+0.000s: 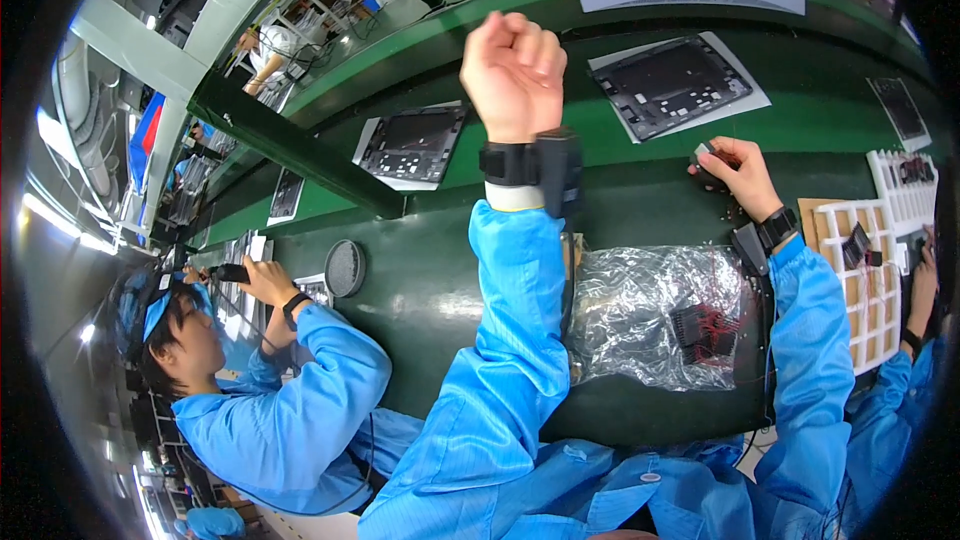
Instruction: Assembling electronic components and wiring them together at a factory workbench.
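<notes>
Head view: my right hand pinches a small dark part right of centre, above the clear bag of red-wired pieces; left hand is a raised empty fist. I'd keep the pinch light and steady the wrist

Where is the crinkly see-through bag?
In the head view, the crinkly clear bag lies on the dark green table, low and right of middle, between the person's two blue sleeves, below the right hand.
</notes>
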Tool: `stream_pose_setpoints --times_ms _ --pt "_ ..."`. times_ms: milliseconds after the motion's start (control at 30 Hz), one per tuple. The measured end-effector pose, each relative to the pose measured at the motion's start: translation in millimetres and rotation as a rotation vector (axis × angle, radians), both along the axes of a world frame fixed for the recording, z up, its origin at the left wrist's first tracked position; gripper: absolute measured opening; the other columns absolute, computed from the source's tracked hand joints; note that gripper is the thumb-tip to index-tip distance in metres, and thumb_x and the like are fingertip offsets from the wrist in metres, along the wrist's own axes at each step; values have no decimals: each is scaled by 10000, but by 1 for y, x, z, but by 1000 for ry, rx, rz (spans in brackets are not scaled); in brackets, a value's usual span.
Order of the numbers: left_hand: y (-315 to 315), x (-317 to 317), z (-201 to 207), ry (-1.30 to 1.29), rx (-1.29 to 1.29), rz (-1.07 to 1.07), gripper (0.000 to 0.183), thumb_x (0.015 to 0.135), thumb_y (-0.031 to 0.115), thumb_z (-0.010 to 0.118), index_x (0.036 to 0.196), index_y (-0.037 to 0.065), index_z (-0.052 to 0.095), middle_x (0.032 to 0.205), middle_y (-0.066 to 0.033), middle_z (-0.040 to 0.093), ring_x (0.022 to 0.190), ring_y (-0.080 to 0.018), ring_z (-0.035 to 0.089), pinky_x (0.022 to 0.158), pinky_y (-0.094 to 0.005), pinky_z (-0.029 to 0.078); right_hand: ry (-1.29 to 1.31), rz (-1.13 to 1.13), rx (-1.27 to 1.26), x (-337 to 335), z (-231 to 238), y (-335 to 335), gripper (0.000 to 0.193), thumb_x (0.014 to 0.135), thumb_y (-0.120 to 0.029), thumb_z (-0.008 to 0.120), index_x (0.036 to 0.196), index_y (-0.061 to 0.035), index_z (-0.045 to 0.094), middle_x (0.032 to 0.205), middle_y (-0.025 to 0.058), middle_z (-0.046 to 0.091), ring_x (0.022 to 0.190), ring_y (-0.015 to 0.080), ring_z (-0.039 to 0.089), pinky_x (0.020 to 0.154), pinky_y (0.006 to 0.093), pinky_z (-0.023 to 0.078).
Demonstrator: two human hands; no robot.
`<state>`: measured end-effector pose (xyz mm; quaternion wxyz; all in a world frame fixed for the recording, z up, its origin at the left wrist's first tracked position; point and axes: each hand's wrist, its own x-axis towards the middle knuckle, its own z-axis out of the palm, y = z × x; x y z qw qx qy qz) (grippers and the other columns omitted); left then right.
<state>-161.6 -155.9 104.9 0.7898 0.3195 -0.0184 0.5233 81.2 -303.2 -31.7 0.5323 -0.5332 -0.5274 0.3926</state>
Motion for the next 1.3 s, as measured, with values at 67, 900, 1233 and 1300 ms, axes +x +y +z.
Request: stream_pose_setpoints --times_ms 67,900,1233,1300 --pt "4 11 -15 553 271 271 253 930 274 537 825 50 595 598 -2 506 505 -112 447 446 -256 316 39 -25 -38 -7 2 1 170 911 -140 662 941 28 661 850 44 696 821 105 659 724 225 488" --pt "23 66 -80 566 386 68 113 921 48 605 1027 11 599 1104 -174 655 958 -274 673 809 -332 544 53 -7 77 2 -14 6 206 927 -187 642 971 14 658 833 30 679 754 67 621 584 224 514" --pt "76 124 -50 1442 865 -33 297 922 236 639 1058 -27 617 802 -37 634 585 -81 491 541 -234 401 76 -65 84 8 -17 5 192 902 -164 673 910 28 668 757 32 674 682 63 612 558 227 505" --pt "92 143 -61 1587 949 53 290 903 317 672 891 30 712 656 -4 584 518 -78 435 482 -250 342 76 -65 82 6 -16 6 196 896 -165 679 894 30 667 734 40 670 655 60 597 553 230 492"
